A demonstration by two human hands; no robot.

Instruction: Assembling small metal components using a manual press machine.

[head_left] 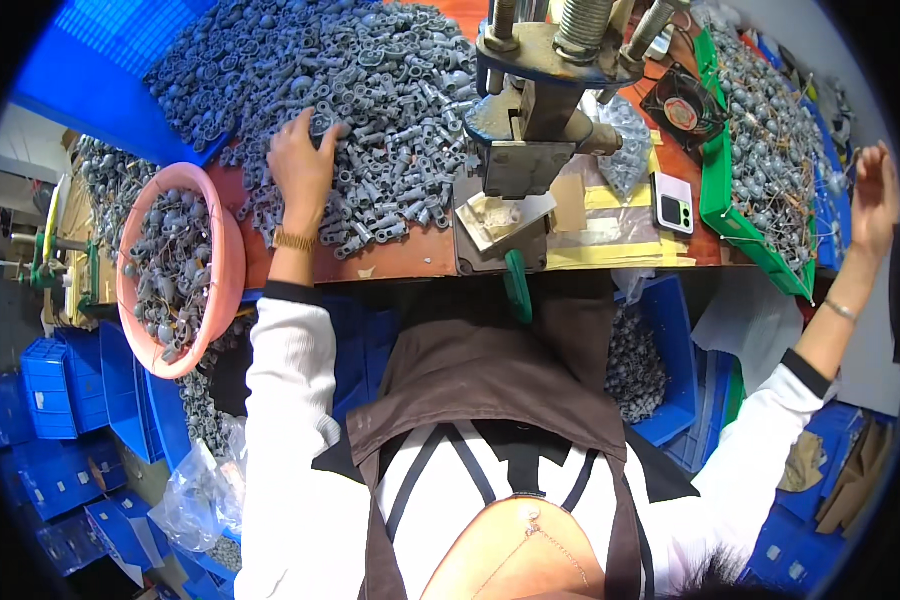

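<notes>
My left hand (305,165) rests on the large heap of grey plastic fittings (400,130) at the left of the bench. Its thumb and fingers are spread, with loose fittings between them but none gripped. Over at the far right, my right hand (874,205) is raised, fingers apart and slightly bent. It is beside the green tray (740,228) of grey round-ended parts with thin brown wires (770,130), and nothing shows in it. In front of me stands a metal press (525,130); below its head lies a pale block (500,218).
A pink basin (225,270) of wired grey parts stands left of the heap. A phone (673,203), a small black fan (682,105) and a clear bag (623,150) lie right of the press. A green handle (517,285) hangs over the bench edge. Blue bins (670,330) sit below.
</notes>
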